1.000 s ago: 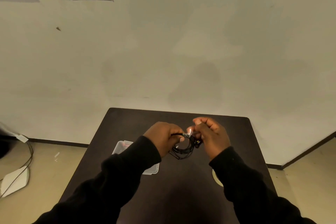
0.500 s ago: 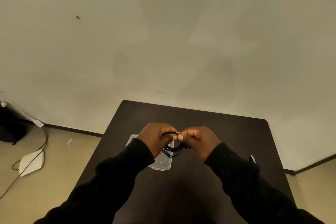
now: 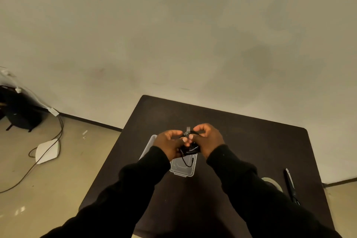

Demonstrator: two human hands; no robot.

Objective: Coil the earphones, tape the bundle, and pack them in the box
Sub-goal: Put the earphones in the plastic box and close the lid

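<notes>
Head view: coiled earphones (image 3: 189, 149) are held between both hands above the tabletop (image 3: 241, 141). Left hand (image 3: 170, 142) and right hand (image 3: 207, 141) are each closed on the bundle, fingertips meeting at its top, where a tape strip (image 3: 188, 131) is being pressed on. A loose cable end is seen hanging below. The clear box (image 3: 183, 168) lies directly beneath, long axis running away from the person, roughly equidistant from both hands. Next move is judged a short straight drop.

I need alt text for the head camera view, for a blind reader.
Two hands, left and right, hold coiled black earphones and a tape strip above a clear plastic box on a dark table.
</notes>
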